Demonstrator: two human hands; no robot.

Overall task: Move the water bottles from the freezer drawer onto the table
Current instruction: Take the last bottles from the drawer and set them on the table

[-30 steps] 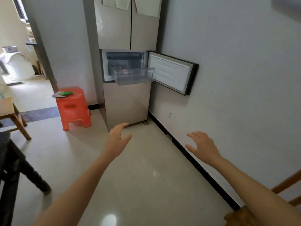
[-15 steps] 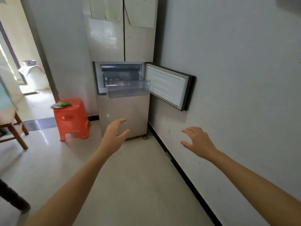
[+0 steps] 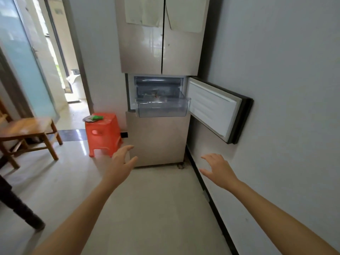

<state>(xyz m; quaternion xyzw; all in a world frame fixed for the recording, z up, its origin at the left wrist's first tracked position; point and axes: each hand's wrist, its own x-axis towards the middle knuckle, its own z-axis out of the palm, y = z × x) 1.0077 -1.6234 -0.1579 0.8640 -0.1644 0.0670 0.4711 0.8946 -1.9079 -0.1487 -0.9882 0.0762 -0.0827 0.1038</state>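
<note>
Left hand (image 3: 120, 163): fingers spread and slightly bent, holding nothing, raised above the pale glossy tiled floor (image 3: 156, 208); right hand (image 3: 219, 170): fingers likewise spread, empty, near the grey wall (image 3: 285, 107); both hands are well apart from the tall beige refrigerator (image 3: 158, 140) ahead; a dark table leg (image 3: 16, 205) stands at the left edge; an orange plastic stool (image 3: 104, 133) stands just beside the refrigerator's left side; the white-lined freezer door (image 3: 213, 109) stands open to the right; the clear plastic freezer drawer (image 3: 162, 107) projects forward; indistinct items lie in its rear part; whether they are the water bottles cannot be told.
</note>
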